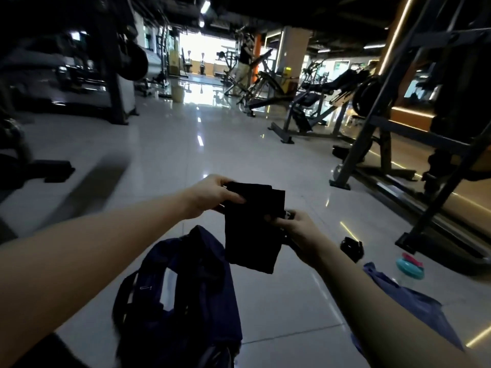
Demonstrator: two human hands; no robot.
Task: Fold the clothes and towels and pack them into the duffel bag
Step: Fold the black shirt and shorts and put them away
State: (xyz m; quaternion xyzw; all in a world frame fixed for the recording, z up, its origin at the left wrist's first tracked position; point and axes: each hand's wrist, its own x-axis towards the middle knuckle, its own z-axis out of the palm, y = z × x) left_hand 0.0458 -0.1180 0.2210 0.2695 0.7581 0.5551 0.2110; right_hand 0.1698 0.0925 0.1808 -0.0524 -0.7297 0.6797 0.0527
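One black cloth (252, 229) hangs with its long axis up and down; the left hand (212, 197) pinches its top corner, the right hand (300, 235) clamps its right edge, fingers curled; one duffel bag (186, 288) lies on the floor (265, 155) just below, nearer the left hand; one blue cloth (414, 306) lies to the right

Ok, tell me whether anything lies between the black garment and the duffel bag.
Nothing visible does. The black garment hangs from the left hand and right hand in open air above the navy duffel bag on the floor. Dark straps lie across the bag's top; whether its mouth is open I cannot tell.
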